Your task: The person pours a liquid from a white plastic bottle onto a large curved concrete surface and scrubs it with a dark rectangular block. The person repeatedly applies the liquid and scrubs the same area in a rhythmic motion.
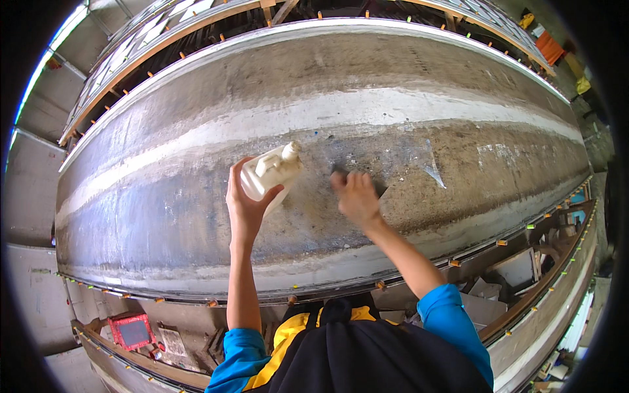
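Note:
My left hand (pixel 246 203) grips a cream-white plastic jug (pixel 270 171) around its body, thumb on one side and fingers on the other. The jug is tilted over the long stained worktable (pixel 314 226), its capped neck pointing away and to the right. To the right of the jug, my right hand (pixel 358 200) is closed low over the table surface. Something dark shows at its fingertips and a dark edge beside its wrist; the hand covers most of it, so its kind is unclear. A clear, film-like scrap (pixel 432 171) lies farther right.
A pale band (pixel 367 108) runs along the table, and small specks dot the surface. Orange and green pegs line the rails. Behind stands another frame table (pixel 164 33). Near me, a lower shelf (pixel 517 314) holds boards and scraps; a red-framed screen (pixel 133 332) lies lower left.

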Demonstrator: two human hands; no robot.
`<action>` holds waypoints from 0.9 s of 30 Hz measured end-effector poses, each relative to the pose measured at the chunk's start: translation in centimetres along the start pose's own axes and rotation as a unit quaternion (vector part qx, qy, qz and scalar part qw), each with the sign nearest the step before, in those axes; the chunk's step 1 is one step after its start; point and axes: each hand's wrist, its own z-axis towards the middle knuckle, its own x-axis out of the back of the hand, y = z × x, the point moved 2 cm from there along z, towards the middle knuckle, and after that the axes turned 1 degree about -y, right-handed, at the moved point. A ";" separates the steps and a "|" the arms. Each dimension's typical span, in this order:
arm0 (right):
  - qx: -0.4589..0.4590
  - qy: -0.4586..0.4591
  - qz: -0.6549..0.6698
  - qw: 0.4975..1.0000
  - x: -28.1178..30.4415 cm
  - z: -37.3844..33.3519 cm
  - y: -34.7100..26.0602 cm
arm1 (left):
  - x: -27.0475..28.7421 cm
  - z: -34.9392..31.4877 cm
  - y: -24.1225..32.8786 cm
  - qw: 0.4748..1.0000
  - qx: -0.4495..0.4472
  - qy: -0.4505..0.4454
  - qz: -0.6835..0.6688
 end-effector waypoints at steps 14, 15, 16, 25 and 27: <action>-0.106 -0.095 0.064 0.988 1.8 -1.8 0.1 | -1.3 0.7 -1.7 0.979 -0.130 -0.126 0.092; -0.086 -0.144 0.121 0.978 4.4 -2.2 -1.1 | -1.9 0.7 -0.9 0.971 -0.143 -0.154 0.118; -0.210 -0.201 0.138 0.947 6.9 -1.7 -0.1 | -2.5 0.6 -0.4 0.958 -0.174 -0.175 0.143; -0.580 0.033 0.140 0.802 16.0 -13.5 10.1 | -10.7 -2.6 3.4 0.778 -0.467 -0.306 0.289; -0.599 0.031 0.138 0.788 16.3 -14.7 9.7 | -12.2 -3.3 4.7 0.743 -0.500 -0.329 0.299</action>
